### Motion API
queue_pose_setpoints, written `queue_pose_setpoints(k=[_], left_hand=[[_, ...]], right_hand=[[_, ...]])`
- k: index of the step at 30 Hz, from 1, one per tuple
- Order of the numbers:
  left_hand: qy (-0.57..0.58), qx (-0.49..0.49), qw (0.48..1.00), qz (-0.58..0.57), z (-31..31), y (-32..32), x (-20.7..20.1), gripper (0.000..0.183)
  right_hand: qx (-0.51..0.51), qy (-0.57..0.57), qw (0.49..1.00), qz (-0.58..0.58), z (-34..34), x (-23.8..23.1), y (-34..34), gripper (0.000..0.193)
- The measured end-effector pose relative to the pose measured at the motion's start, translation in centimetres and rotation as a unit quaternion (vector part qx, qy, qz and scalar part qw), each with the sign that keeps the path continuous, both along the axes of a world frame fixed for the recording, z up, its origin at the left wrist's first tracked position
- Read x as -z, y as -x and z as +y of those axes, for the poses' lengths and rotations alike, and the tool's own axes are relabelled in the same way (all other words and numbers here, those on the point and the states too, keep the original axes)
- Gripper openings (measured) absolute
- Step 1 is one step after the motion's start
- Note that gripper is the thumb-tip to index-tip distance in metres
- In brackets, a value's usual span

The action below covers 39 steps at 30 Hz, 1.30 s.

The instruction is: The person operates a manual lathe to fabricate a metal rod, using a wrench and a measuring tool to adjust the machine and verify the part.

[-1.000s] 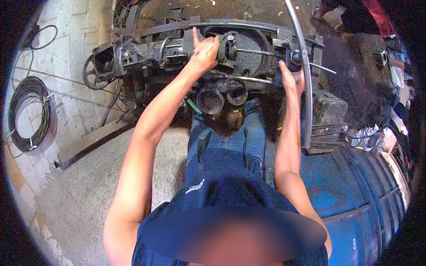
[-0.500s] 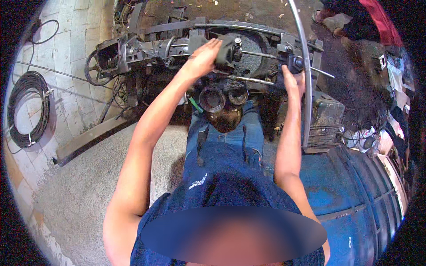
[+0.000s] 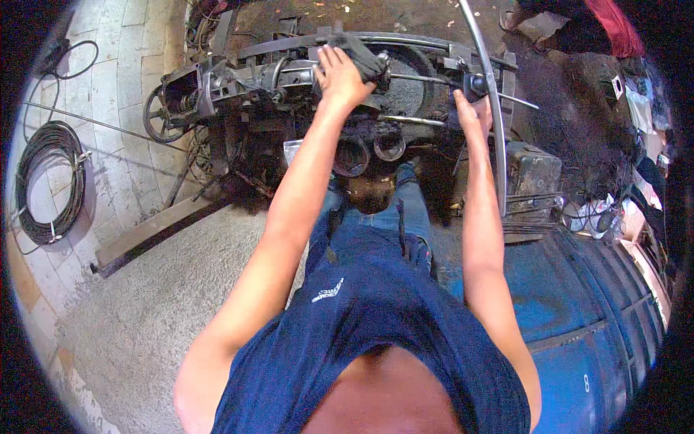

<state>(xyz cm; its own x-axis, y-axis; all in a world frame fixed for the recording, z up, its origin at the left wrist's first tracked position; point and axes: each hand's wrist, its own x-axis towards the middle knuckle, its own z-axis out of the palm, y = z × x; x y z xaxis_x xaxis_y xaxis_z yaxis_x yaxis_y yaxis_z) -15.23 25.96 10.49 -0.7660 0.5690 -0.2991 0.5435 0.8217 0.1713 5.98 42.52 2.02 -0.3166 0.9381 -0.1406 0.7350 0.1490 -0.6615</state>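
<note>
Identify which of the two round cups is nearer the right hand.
The right cup: it looks smaller and lies closer to the right hand; the left cup looks larger and lies farther away.

Both your arms are bare and reach forward, away from your torso. Your left arm [image 3: 285, 224] is bent slightly at the elbow, its forearm slanting inward to the wrist. Your left hand [image 3: 347, 83] is turned back upward, fingers parted and extended forward and to the left, thumb set out to the right. Your right arm [image 3: 483, 217] runs nearly straight ahead from the elbow. Your right hand [image 3: 472, 116] stands with the thumb raised on its inner side; its fingers are partly hidden, and their closure cannot be determined. Your hands are well apart.
</note>
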Motion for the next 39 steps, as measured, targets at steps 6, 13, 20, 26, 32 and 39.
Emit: queue_pose_setpoints(k=[6,13,20,26,32,39], left_hand=[[-0.192,0.213,0.957,0.052,-2.2,0.0,1.4,0.107],[-0.266,0.2,0.943,0.007,-5.3,0.3,2.2,0.07],[-0.447,0.0,0.893,-0.05,-5.6,3.4,-1.7,0.027],[-0.492,0.093,0.857,0.124,-5.9,5.6,-6.3,0.015],[-0.305,-0.081,0.948,0.052,-5.5,6.0,-5.9,0.041],[-0.38,-0.268,0.795,-0.389,-4.4,4.8,-6.6,0.042]], right_hand=[[0.008,0.036,0.999,-0.021,-0.1,-1.1,0.2,0.066],[0.014,0.049,0.998,0.029,-0.6,-2.9,0.6,0.067],[0.012,0.037,0.999,0.029,-0.4,-2.0,0.5,0.079],[0.011,0.024,0.998,0.05,-0.9,-2.9,0.7,0.088],[0.007,0.081,0.996,0.028,-0.6,-3.5,0.5,0.089],[0.037,-0.061,0.997,0.008,-0.3,1.2,0.4,0.083]])
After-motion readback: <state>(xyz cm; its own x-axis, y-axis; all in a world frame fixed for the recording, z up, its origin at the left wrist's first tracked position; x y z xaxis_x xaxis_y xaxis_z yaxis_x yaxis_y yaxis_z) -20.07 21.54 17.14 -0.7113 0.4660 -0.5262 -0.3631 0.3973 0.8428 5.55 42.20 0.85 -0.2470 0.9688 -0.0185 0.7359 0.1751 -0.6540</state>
